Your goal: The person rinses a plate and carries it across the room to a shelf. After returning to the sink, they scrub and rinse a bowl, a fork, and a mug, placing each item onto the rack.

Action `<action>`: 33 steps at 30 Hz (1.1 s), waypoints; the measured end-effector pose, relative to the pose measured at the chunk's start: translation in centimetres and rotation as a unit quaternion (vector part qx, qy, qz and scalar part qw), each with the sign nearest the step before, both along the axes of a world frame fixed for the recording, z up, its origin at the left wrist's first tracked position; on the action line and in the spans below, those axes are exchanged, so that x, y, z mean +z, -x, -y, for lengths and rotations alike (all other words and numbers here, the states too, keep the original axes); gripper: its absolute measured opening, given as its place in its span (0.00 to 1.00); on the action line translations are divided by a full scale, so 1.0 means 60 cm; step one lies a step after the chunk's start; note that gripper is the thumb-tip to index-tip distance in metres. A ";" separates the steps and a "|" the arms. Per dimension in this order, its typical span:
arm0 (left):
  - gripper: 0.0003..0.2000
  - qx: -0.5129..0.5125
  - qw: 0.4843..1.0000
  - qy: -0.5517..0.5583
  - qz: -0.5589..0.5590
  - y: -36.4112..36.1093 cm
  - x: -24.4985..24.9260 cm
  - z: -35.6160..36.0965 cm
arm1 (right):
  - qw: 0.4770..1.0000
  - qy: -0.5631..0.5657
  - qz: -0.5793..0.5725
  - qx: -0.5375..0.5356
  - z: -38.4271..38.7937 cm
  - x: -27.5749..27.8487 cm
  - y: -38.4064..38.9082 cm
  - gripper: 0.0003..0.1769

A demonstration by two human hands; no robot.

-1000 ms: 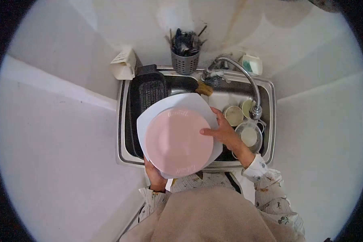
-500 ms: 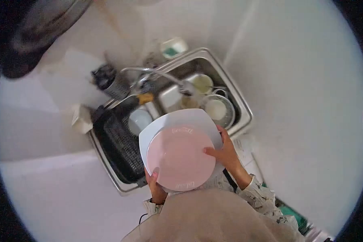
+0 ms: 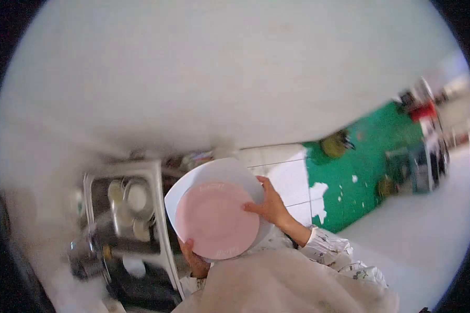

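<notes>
Between my two hands is a stack of plates: a round pink plate (image 3: 216, 221) with white lettering near its rim lies on a larger white squarish plate (image 3: 214, 169). My left hand (image 3: 194, 259) grips the lower left edge, its thumb over the pink plate. On the right side, my right hand (image 3: 270, 207) holds the edge with the thumb pressed on the pink plate and the fingers at the white rim. Whether more dishes lie beneath is hidden. The stack is in front of my body, to the right of the sink.
To the left, a steel sink (image 3: 164, 229) holds several bowls and dishes, with a dark rack (image 3: 141, 287) at its near end. White tiles (image 3: 284, 180) and a green floor (image 3: 357, 161) stretch to the right, with a yellowish round object (image 3: 333, 146) on the green. Motion blurs much of the room.
My view has swung to the right, so the sink now appears at the left and the green floor shows. Both hands keep hold of the plates, which have moved away from over the sink.
</notes>
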State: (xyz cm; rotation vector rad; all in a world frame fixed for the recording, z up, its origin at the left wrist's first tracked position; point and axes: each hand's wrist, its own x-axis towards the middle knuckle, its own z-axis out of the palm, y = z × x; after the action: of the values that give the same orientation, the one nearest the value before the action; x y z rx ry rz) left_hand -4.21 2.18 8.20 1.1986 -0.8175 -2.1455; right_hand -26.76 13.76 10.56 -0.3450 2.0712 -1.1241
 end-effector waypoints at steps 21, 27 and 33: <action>0.31 -0.638 0.756 0.035 -0.143 0.675 -0.039 -0.354 | 0.691 0.229 -0.128 -0.673 -0.530 -0.150 0.164 0.42; 0.30 -0.664 0.732 -0.003 -0.150 0.808 -0.060 -0.594 | 0.673 0.187 -0.145 -0.701 -0.769 -0.151 0.255 0.43; 0.27 -0.645 0.753 -0.054 -0.117 0.943 -0.042 -0.794 | 0.694 0.163 -0.154 -0.684 -0.970 -0.082 0.406 0.37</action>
State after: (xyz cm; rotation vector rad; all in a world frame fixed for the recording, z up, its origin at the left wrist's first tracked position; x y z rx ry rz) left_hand -60.79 49.82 5.66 0.2409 -1.7306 -3.3136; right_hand -51.14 71.93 5.61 1.1872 2.2879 -2.3987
